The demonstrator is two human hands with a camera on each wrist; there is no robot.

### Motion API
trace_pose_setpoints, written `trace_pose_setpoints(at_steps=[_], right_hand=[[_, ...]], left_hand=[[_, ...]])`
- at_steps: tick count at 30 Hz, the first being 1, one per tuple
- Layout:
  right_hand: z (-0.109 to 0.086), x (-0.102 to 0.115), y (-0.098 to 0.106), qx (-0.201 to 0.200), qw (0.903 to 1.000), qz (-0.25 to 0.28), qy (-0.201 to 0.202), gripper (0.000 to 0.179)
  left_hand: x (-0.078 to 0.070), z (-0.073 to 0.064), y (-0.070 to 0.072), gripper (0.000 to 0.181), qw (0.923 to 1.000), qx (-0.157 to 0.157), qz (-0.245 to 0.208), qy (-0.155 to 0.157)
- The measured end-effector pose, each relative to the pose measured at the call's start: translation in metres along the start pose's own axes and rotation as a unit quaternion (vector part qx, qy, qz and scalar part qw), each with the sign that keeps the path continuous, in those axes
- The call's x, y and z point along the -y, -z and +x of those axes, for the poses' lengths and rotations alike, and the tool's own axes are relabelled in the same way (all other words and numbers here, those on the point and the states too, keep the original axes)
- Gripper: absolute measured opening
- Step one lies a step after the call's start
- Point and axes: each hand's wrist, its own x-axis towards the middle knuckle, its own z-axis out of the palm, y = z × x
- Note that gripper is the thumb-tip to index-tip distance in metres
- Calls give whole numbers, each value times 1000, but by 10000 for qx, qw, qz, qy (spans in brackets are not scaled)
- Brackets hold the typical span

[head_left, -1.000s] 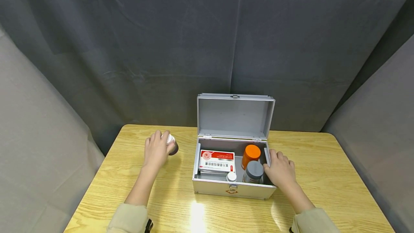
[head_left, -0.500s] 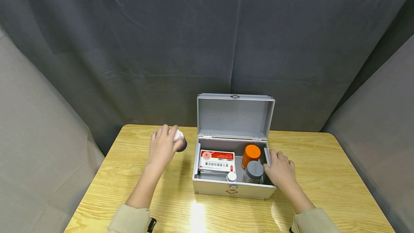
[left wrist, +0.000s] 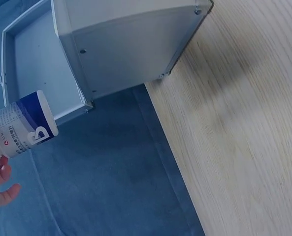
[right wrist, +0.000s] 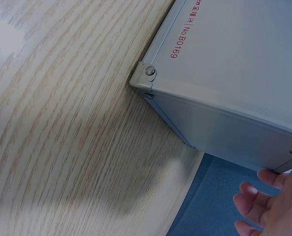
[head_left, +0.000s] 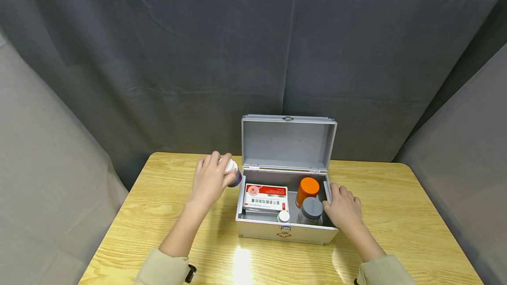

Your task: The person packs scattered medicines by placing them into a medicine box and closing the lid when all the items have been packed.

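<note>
My left hand [head_left: 208,178] grips a pill bottle [left wrist: 25,125] by its white cap end, above the table just left of the medicine case. The bottle is white with a dark blue band. The silver medicine case [head_left: 261,229] stands with its lid [head_left: 287,144] raised. Inside lie a red and white medicine box [head_left: 266,197], an orange-capped bottle [head_left: 307,188], a grey-capped bottle [head_left: 311,209] and a small white-capped bottle [head_left: 283,216]. My right hand [head_left: 345,208] holds the case's right rim, thumb over the inner edge, fingers outside.
The case stands on a wooden table [head_left: 396,214]. Behind the table's back edge hangs a dark grey cloth [head_left: 198,65]. Paler cloth sides [head_left: 51,179] rise at left and right.
My left hand has moved to the right with the pill bottle, closer to the case's left side. The right hand and the case have stayed put.
</note>
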Motion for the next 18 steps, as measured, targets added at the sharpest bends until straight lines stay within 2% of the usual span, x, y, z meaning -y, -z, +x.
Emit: trace_pose_setpoints(at_steps=[7,18], right_hand=[[0,0,-1,-45,10000,2,8,53],[0,0,-1,-73,10000,20,2,53]], left_hand=[[-12,2,-2,36,9997,54,-83,-228],[-29,0,-11,36,9970,44,-22,-775]])
